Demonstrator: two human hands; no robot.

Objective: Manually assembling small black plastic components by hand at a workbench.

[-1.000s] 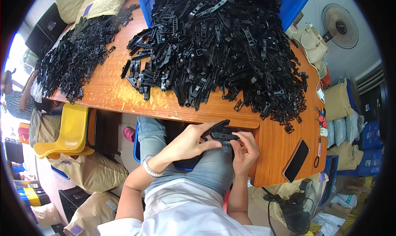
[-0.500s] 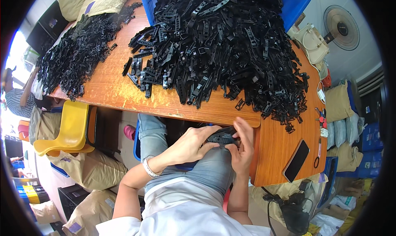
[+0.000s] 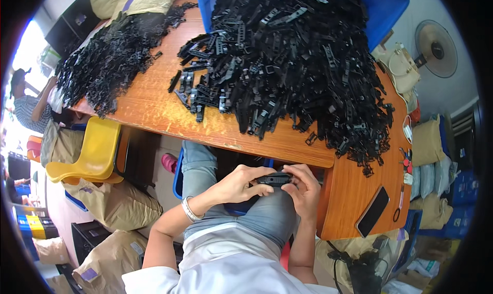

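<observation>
Over my lap, just off the table's near edge, I hold a small black slotted plastic part (image 3: 276, 179) between both hands. My left hand (image 3: 241, 185) grips its left end between thumb and fingers. At the right end, my right hand (image 3: 304, 189) pinches it with thumb and curled fingers. Whether the part is one piece or several pressed together I cannot tell. Beyond my hands a large heap of similar black plastic parts (image 3: 287, 73) spreads over the wooden table (image 3: 215, 137), spilling from a blue bin (image 3: 387, 11).
A second heap of black parts (image 3: 108, 63) lies at the far left. On the right stand a phone (image 3: 373, 212), scissors (image 3: 398, 212) and a fan (image 3: 436, 47). A yellow chair (image 3: 95, 150) and paper sacks (image 3: 115, 204) are at left. Another person (image 3: 31, 106) works at the far left.
The view has shifted, so the table and heaps appear further right and lower. My right hand's raised fingers have curled down onto the black part, which now lies more level.
</observation>
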